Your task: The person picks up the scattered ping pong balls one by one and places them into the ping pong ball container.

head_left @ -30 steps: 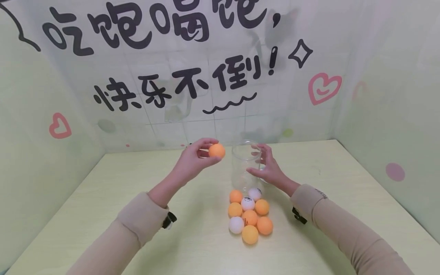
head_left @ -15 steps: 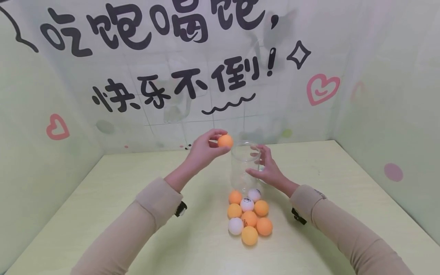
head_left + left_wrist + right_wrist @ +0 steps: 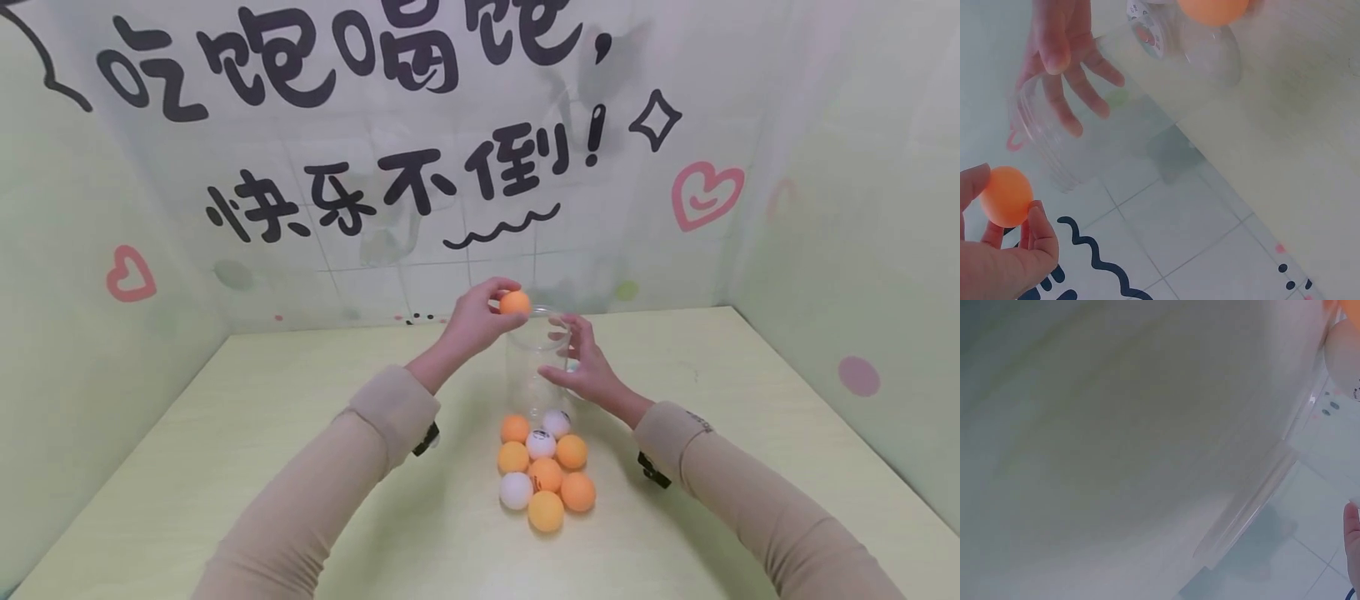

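My left hand (image 3: pixel 477 318) pinches an orange ping-pong ball (image 3: pixel 514 303) between thumb and fingertips, at the left side of the mouth of a clear plastic jar (image 3: pixel 522 371). In the left wrist view, the held ball (image 3: pixel 1007 197) is just outside the jar's threaded rim. The jar stands upright, and my right hand (image 3: pixel 588 367) holds it from the right, thumb in front and fingers around the far side. Several orange and white ping-pong balls (image 3: pixel 545 475) lie clustered in front of the jar. The right wrist view catches only a fingertip (image 3: pixel 1352 525) at its edge.
A pale wooden table (image 3: pixel 360 500) carries everything. Behind it rises a back wall (image 3: pixel 420 292) with black lettering, and side panels (image 3: pixel 855 275) stand left and right. The loose balls sit between my forearms, close to the jar's base.
My left hand has moved right and slightly up, bringing the orange ball from left of the jar to its rim. The right hand, jar and loose balls have stayed put.
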The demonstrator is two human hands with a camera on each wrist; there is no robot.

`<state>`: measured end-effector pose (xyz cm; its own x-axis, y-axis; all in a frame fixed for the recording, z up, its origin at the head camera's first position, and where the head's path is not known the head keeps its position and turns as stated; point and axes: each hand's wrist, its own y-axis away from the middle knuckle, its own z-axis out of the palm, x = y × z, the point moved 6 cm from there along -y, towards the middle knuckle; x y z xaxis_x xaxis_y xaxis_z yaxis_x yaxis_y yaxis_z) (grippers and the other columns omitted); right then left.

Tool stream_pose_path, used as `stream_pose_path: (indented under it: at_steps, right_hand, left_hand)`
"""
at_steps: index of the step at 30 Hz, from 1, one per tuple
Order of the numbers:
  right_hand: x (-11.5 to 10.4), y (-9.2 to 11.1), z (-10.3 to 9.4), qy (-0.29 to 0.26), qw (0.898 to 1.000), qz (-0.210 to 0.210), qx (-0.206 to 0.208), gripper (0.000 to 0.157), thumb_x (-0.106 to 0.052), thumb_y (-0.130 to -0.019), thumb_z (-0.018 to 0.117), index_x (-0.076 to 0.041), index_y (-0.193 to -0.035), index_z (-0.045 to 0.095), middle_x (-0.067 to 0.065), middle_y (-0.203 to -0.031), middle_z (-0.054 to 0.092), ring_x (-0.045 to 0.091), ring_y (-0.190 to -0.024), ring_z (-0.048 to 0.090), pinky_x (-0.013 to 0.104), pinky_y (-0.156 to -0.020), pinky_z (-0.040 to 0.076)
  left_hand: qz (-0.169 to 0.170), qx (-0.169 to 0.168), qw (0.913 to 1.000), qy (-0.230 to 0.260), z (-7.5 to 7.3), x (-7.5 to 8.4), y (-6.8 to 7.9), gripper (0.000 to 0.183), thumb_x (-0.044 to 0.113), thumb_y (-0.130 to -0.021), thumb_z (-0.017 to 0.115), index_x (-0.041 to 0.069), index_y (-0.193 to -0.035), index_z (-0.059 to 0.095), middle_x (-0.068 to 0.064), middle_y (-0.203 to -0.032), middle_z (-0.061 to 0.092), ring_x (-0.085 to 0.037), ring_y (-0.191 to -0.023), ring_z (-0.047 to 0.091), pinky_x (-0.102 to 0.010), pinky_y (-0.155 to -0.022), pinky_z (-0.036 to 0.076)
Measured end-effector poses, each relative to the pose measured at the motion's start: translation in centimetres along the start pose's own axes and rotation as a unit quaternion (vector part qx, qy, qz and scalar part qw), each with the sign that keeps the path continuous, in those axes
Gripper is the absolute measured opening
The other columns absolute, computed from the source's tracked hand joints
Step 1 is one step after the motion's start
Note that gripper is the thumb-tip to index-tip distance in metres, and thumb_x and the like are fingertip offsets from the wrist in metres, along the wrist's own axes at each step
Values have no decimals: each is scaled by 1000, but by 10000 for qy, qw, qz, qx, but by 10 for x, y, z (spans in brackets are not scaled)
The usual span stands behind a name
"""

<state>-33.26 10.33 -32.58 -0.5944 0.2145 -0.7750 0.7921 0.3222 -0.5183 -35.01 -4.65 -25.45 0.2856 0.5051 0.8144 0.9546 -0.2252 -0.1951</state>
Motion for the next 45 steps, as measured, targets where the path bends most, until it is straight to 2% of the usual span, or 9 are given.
stream_pose_path:
  at_steps: [8, 16, 24, 32, 38, 45]
  right_hand:
    - [2, 0, 0, -13, 10000, -5, 18, 70, 12, -76, 64, 9, -127, 17, 33, -134, 34, 50, -117, 40, 59, -91, 38]
    - [-1, 0, 0, 47, 10000, -23, 30, 70, 11, -75, 65, 11, -127, 18, 33, -133, 34, 49, -117, 41, 59, -91, 38]
    - [0, 0, -1, -5, 9999, -90, 44, 70, 13, -75, 65, 10, -127, 18, 34, -133, 33, 50, -117, 41, 60, -89, 38]
    - [1, -1, -1, -18, 10000, -37, -23, 71, 12, -75, 65, 10, -128, 17, 32, -134, 33, 49, -117, 41, 59, -90, 38]
    - [4, -1, -1, -29, 9999, 66, -91, 72, 12, -76, 65, 9, -129, 16, 31, -136, 32, 48, -118, 40, 58, -92, 37]
    - [4, -1, -2, -75, 9999, 36, -100, 71, 12, -76, 63, 9, -129, 16, 32, -136, 31, 49, -119, 38, 59, -92, 36]
  left_hand:
    - [5, -243, 9995, -200, 19, -4, -8, 42, 12, -82, 65, 7, -122, 54, -11, -113, 57, -22, -93, 56, -26, -71, 51]
    - [97, -361, 9986, -367, 26, -3, -9, 41, 6, -80, 65, 5, -119, 55, -11, -113, 56, -22, -91, 55, -24, -69, 50]
    - [191, -307, 9970, -682, 26, -4, -8, 43, 6, -79, 67, 9, -120, 56, -15, -120, 53, -28, -105, 52, -36, -87, 47]
    - [402, -88, 9987, -299, 21, -17, -6, 48, 15, -81, 69, 11, -126, 51, -11, -129, 48, -29, -113, 48, -39, -93, 44]
    - [229, -291, 9987, 337, 22, -38, -4, 61, 27, -83, 68, 13, -135, 41, -7, -139, 42, -30, -124, 42, -43, -97, 41]
    - [182, -199, 9960, 851, 30, -57, 1, 52, 31, -85, 64, 16, -132, 46, -1, -138, 44, -26, -124, 45, -43, -95, 44]
